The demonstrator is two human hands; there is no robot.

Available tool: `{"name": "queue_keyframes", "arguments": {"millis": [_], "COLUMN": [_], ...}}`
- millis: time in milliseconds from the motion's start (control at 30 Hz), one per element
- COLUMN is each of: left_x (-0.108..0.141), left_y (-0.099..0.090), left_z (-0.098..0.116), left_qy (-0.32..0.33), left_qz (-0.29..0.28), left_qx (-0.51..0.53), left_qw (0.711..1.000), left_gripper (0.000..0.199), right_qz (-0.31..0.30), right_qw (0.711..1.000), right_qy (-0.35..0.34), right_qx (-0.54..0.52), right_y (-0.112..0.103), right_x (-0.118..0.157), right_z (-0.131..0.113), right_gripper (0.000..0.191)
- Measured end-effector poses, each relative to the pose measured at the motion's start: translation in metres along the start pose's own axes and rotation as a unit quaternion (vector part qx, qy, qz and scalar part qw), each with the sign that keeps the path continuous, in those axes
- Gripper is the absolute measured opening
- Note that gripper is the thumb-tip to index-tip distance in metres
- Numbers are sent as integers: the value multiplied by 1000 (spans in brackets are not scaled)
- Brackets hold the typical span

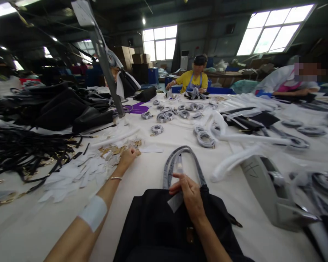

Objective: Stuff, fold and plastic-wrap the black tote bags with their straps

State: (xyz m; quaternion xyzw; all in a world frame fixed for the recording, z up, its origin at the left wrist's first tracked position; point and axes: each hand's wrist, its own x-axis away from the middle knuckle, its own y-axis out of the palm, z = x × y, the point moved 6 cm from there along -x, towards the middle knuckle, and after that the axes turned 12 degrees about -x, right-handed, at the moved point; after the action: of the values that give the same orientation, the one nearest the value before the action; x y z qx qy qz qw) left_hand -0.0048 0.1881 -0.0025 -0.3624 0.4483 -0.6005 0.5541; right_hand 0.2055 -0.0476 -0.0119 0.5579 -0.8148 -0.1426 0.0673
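A black handbag is in front of me on the white-covered table, its two wrapped handles standing up. My right hand is over the top of the bag, fingers curled, with a pale translucent strip showing beneath them and seemingly gripped. My left hand reaches forward to the edge of a heap of small tan tags; its fingertips are pinched, and what is in them is too small to make out. White paper slips are spread beside my left forearm.
Black straps with gold clasps and stacked black bags fill the left, near a metal post. Wrapped coiled straps dot the middle. A grey tape dispenser stands at right. Two people work across the table.
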Motion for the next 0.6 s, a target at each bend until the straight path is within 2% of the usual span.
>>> {"name": "queue_keyframes", "arguments": {"millis": [100,133,200,267,333,400,467,533,600], "left_x": [31,45,78,109,130,138,137,136,140], "left_y": [-19,-24,-26,-23,-20,-20,-21,-23,-23], "left_z": [19,30,59,88,108,118,123,126,129], "left_qy": [32,56,133,203,235,250,261,270,284], "left_qz": [28,23,-46,-154,-218,-232,-220,-217,-231], "left_qx": [73,146,277,344,382,388,384,380,370], "left_qw": [996,987,950,904,867,856,858,857,854], "left_gripper": [15,16,20,21,22,24,22,19,18], "right_qz": [-128,-154,-178,-153,-60,63,125,107,56], "right_qw": [991,987,984,987,993,982,967,970,978], "right_qy": [7,6,21,34,-7,-78,-118,-114,-97], "right_qx": [36,46,25,-36,-104,-158,-187,-188,-176], "right_y": [24,30,36,31,13,-11,-25,-24,-15], "right_x": [9,12,16,14,8,1,-3,-7,-8], "right_z": [3,4,6,5,-3,-13,-18,-20,-20], "right_gripper": [39,34,28,26,22,18,15,16,24]}}
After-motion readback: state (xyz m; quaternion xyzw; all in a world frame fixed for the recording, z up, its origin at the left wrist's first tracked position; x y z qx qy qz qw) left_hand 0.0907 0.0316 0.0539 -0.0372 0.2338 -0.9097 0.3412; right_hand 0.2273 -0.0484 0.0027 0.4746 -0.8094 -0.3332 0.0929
